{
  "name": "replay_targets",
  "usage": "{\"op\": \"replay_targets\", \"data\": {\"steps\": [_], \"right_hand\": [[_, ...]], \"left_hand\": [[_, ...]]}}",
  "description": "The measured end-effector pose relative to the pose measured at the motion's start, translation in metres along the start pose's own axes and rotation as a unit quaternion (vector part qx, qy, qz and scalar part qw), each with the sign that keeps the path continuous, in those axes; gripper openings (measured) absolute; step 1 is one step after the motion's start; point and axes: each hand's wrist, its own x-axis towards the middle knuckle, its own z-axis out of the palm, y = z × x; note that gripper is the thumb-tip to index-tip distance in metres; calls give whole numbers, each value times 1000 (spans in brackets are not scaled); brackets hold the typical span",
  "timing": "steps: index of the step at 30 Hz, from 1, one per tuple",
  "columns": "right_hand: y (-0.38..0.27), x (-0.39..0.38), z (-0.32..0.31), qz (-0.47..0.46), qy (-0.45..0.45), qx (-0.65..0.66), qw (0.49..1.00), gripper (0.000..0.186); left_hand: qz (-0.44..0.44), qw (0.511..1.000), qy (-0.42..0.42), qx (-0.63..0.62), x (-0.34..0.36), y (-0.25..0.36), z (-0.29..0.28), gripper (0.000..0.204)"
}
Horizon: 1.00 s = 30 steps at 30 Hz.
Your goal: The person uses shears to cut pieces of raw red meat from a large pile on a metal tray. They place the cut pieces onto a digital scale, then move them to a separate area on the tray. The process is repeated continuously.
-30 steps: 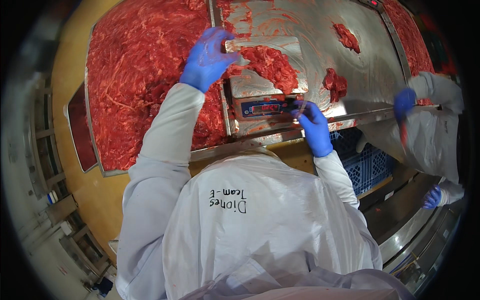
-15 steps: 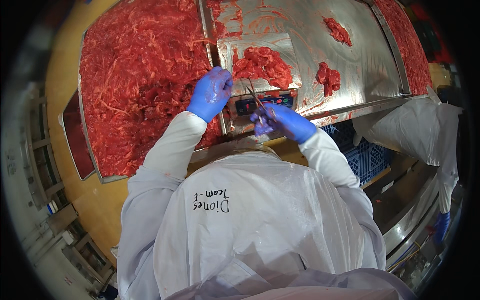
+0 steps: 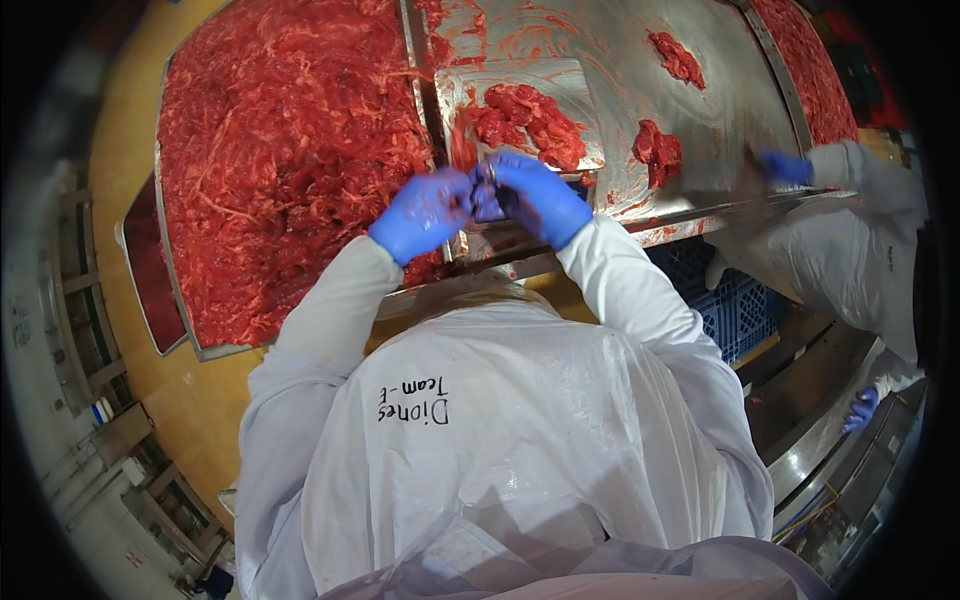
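Note:
My right hand, in a blue glove, is closed round a pair of scissors, of which only a small metal part shows between the fingers. Right beside it, my left hand has its blurred fingertips pressed together; what they hold, if anything, is hidden. Both hands are over the near edge of a weighing scale, covering most of its display. A heap of red raw meat pieces lies on the scale's metal plate, just beyond my fingers.
A large bin of raw meat stands at left. Two meat portions lie on the steel table. At right, a co-worker's blurred gloved hand reaches over the table edge. Blue crates stand below.
My hands have come together at the scale's near edge; the scissors' blades, visible before, are now hidden. The co-worker's arm has come in over the table at right.

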Motion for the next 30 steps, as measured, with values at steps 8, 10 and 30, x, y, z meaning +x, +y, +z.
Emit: {"op": "replay_targets", "data": {"steps": [8, 10, 30], "right_hand": [[21, -79, -7, 18, 23, -176, 984, 28], [29, -111, -27, -26, 91, -235, 967, 31], [-38, -73, -57, -85, 41, -114, 989, 31]], "left_hand": [[-331, 866, 115, 357, -103, -107, -123, 18], [-274, 844, 224, 404, -124, -116, -136, 25], [114, 904, 27, 410, 79, 69, 45, 21]]}}
